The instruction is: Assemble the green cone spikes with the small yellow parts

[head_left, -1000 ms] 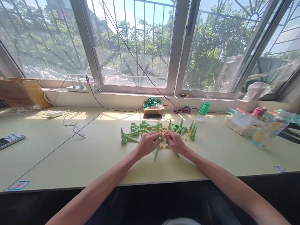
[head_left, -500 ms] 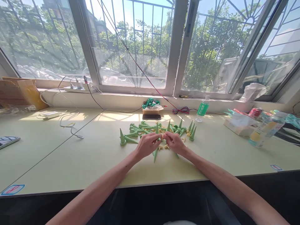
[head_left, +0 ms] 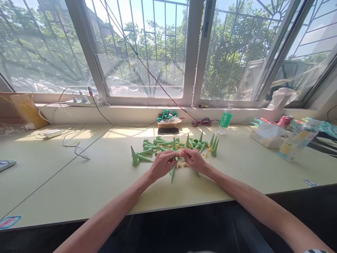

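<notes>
Over the middle of a pile of green plastic spikes (head_left: 150, 144), my two hands meet at the fingertips. My left hand (head_left: 164, 163) is closed, with green plastic showing between its fingers. From beneath it a green cone-shaped spike (head_left: 172, 174) points toward me, in line with that grip. The closed fingers of my right hand (head_left: 194, 160) pinch right beside the left fingertips; whatever they hold is too small and covered to make out. Small yellow plastic pieces (head_left: 185, 164) lie under and around both hands. Several spikes stand point-up, one at the left end (head_left: 134, 156).
Behind the pile are a dark phone (head_left: 168, 131) and a small box (head_left: 168, 123) with green stuff on top. A bottle with a green label (head_left: 225, 120) stands back right. Farther right are a tissue box (head_left: 268, 137) and a clear bottle (head_left: 297, 140). Cables (head_left: 76, 149) lie left.
The view has turned slightly, so the scene sits a little farther left. Both hands keep nearly the same closed pose together over the pile.
</notes>
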`<state>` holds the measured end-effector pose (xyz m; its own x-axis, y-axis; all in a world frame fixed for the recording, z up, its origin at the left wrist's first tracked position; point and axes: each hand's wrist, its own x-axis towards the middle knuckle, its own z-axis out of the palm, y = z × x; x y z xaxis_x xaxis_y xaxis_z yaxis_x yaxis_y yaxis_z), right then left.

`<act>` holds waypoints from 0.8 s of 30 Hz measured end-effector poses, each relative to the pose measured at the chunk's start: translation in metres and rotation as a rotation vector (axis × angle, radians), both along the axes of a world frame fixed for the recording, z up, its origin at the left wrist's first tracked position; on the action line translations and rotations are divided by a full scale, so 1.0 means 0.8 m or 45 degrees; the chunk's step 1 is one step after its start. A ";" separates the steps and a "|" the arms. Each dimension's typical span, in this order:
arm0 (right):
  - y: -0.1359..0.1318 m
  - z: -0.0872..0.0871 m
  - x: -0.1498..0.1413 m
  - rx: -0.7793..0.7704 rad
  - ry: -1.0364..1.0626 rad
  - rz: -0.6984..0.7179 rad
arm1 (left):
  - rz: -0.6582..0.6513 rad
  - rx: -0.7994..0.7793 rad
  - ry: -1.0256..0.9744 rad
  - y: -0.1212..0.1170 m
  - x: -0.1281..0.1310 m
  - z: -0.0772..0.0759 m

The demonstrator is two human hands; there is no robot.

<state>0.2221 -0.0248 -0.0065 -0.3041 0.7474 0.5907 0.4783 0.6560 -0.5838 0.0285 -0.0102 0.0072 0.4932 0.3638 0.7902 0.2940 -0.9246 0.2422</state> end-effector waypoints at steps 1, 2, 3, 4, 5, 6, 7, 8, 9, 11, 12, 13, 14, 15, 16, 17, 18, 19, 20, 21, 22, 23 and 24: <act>0.000 0.000 0.000 0.000 0.003 0.000 | -0.016 -0.009 -0.006 0.000 0.000 0.000; 0.000 0.000 -0.001 0.001 0.006 0.002 | -0.029 -0.018 -0.012 0.000 0.000 0.000; 0.000 0.000 -0.001 0.003 0.008 0.008 | -0.039 -0.026 -0.021 0.000 -0.001 0.000; 0.000 0.000 -0.001 0.004 0.011 0.017 | -0.048 -0.031 -0.029 0.000 -0.001 0.000; -0.001 -0.001 -0.001 0.004 0.014 0.028 | -0.056 -0.036 -0.035 0.000 -0.001 0.000; -0.001 -0.001 -0.002 0.003 0.017 0.041 | -0.065 -0.044 -0.040 0.000 -0.001 0.000; -0.001 -0.001 -0.002 0.002 0.019 0.052 | -0.071 -0.053 -0.045 0.000 -0.001 0.000; -0.001 -0.001 -0.003 0.002 0.022 0.059 | -0.078 -0.062 -0.049 0.000 -0.001 -0.001; -0.001 -0.001 -0.003 0.004 0.023 0.065 | -0.083 -0.070 -0.054 -0.001 -0.001 -0.001; -0.001 -0.002 -0.004 0.011 0.025 0.073 | -0.091 -0.085 -0.059 -0.001 -0.002 -0.002; -0.001 -0.003 -0.004 0.012 0.026 0.076 | -0.094 -0.092 -0.056 -0.001 -0.002 -0.003; 0.000 -0.003 -0.004 0.012 0.025 0.078 | -0.096 -0.098 -0.052 -0.001 -0.002 -0.003; 0.000 -0.004 -0.004 0.009 0.021 0.080 | -0.098 -0.105 -0.045 -0.001 -0.003 -0.004; 0.000 -0.004 -0.003 0.006 0.016 0.080 | -0.098 -0.110 -0.039 -0.001 -0.003 -0.004; 0.000 -0.005 -0.003 0.001 0.010 0.080 | -0.098 -0.113 -0.034 -0.002 -0.004 -0.004; 0.000 -0.006 -0.003 -0.003 0.004 0.079 | -0.097 -0.116 -0.027 -0.002 -0.004 -0.003; 0.000 -0.006 -0.002 -0.006 0.001 0.080 | -0.096 -0.118 -0.022 -0.003 -0.004 -0.003; 0.001 -0.007 -0.002 -0.008 0.001 0.082 | -0.096 -0.119 -0.018 -0.003 -0.004 -0.002; 0.001 -0.007 -0.002 -0.009 0.004 0.086 | -0.097 -0.118 -0.017 -0.004 -0.004 -0.002; 0.001 -0.008 -0.002 -0.010 0.009 0.092 | -0.098 -0.117 -0.017 -0.005 -0.004 -0.001; 0.000 -0.008 -0.002 -0.010 0.015 0.100 | -0.100 -0.116 -0.016 -0.005 -0.004 -0.001; 0.000 -0.008 -0.002 -0.009 0.021 0.109 | -0.100 -0.116 -0.013 -0.006 -0.004 0.000; 0.000 -0.008 -0.002 -0.010 0.024 0.120 | -0.098 -0.117 -0.011 -0.006 -0.004 -0.001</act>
<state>0.2204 -0.0248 -0.0129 -0.3623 0.7203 0.5915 0.4031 0.6933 -0.5973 0.0252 -0.0152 0.0068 0.5157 0.3964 0.7595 0.2205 -0.9181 0.3294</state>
